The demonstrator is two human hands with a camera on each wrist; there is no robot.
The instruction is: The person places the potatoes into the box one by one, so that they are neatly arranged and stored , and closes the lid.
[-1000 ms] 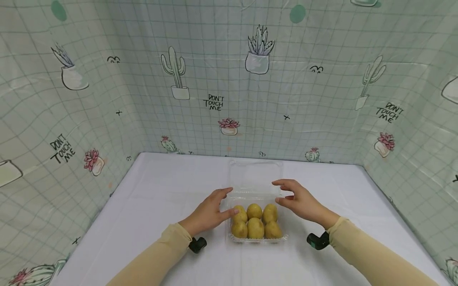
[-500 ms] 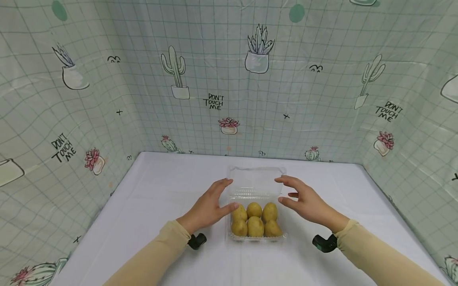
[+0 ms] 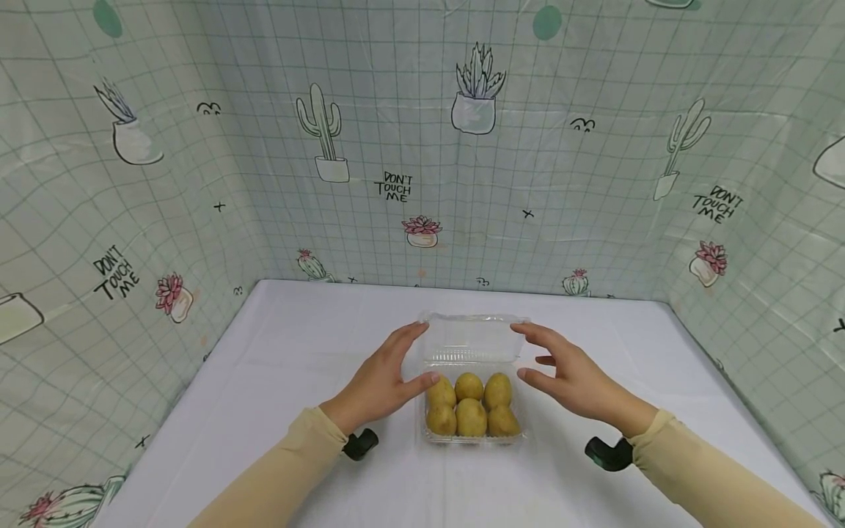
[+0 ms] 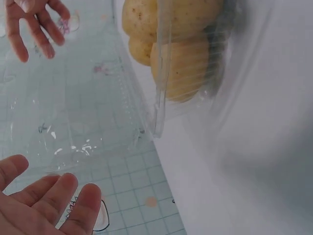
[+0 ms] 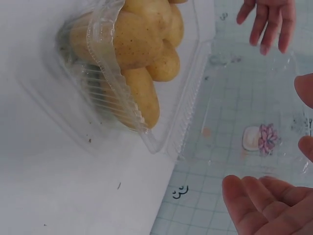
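Note:
Several yellow potatoes (image 3: 472, 418) sit in two rows inside a clear plastic clamshell box (image 3: 472, 441). Its hinged lid (image 3: 472, 336) stands raised behind them, tilted up from the table. My left hand (image 3: 383, 381) is at the lid's left side, fingertips right at its edge and thumb over the box's left rim. On the opposite side, my right hand (image 3: 573, 378) has its fingertips at the lid's right edge, thumb apart and lower. Both wrist views show extended, loosely bent fingers beside the transparent lid (image 5: 249, 107).
A white cloth (image 3: 317, 323) covers the table. Cactus-printed sheeting (image 3: 422, 147) encloses the back and both sides. Small black devices are strapped at the left wrist (image 3: 361, 444) and right wrist (image 3: 609, 454).
The lid has swung up from lying back, its far edge coming toward me. Both hands have shifted slightly with it, the right one a little to the right. The potatoes stay in place.

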